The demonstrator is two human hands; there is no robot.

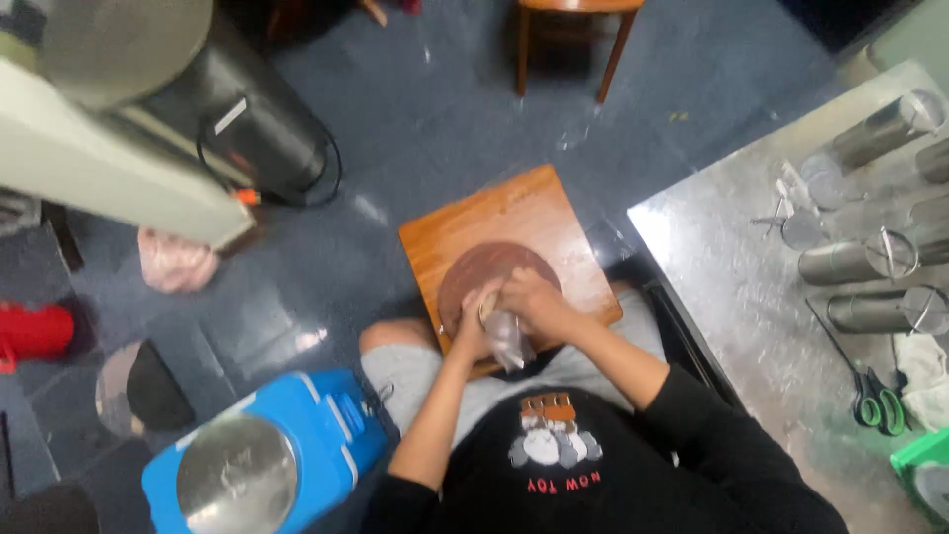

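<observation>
Seen from above, the left hand (pixel 473 326) and right hand (pixel 529 302) close together around a small clear plastic bag (pixel 506 341), fingers curled tight on it. The bag is crumpled and translucent, held above a round brown disc (pixel 474 267) on a wooden stool (pixel 514 213).

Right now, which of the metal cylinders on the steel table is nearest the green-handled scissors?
The lowest metal cylinder, lying just above the green-handled scissors on the steel table; the others lie farther up.

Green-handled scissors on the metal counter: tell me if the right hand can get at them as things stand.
Probably yes. The green-handled scissors lie in the open on the shiny metal counter on the person's right, nothing over them. But the right hand is busy gripping a clear plastic bag.
</observation>
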